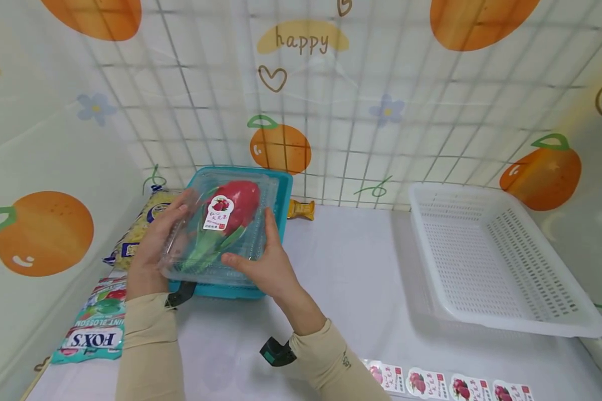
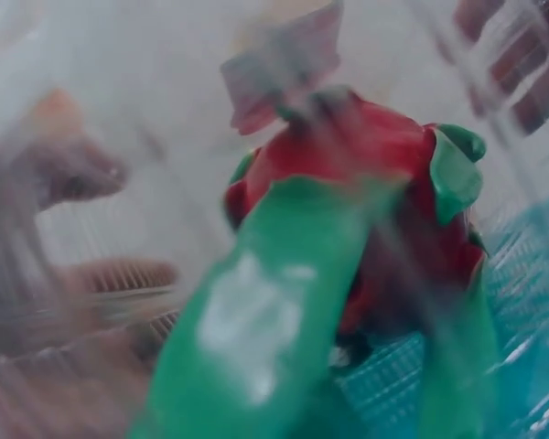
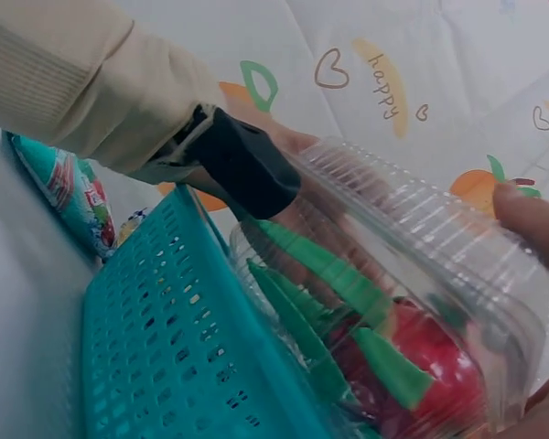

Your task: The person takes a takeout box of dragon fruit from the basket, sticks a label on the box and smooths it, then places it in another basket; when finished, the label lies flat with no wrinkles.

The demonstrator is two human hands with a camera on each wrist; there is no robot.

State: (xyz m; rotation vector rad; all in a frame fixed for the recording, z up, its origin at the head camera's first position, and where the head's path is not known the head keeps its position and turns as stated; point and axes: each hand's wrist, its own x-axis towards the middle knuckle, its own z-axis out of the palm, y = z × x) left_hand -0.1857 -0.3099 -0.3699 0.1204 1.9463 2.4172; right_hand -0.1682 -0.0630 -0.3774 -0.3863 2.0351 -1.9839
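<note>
Both hands hold a clear plastic clamshell box (image 1: 261,223) by its sides, tilted over the teal basket (image 1: 285,206). Through the lid shows a red dragon fruit (image 1: 243,200) with long green scales. A white label (image 1: 218,213) with a fruit picture sits on the lid. My left hand (image 1: 153,245) grips the left side, partly seen through the plastic. The right hand (image 1: 273,270) has its thumb on the lid and its fingers along the right edge. In the right wrist view the box (image 3: 421,229) slants at the perforated basket wall (image 3: 165,329).
Left of the basket lie a yellow snack bag (image 1: 135,234) and a teal FOX'S candy bag (image 1: 97,320). Behind its right side is a small orange-yellow packet (image 1: 301,210). A white perforated basket (image 1: 426,262) stands at the right. Several fruit labels (image 1: 469,388) lie along the front edge.
</note>
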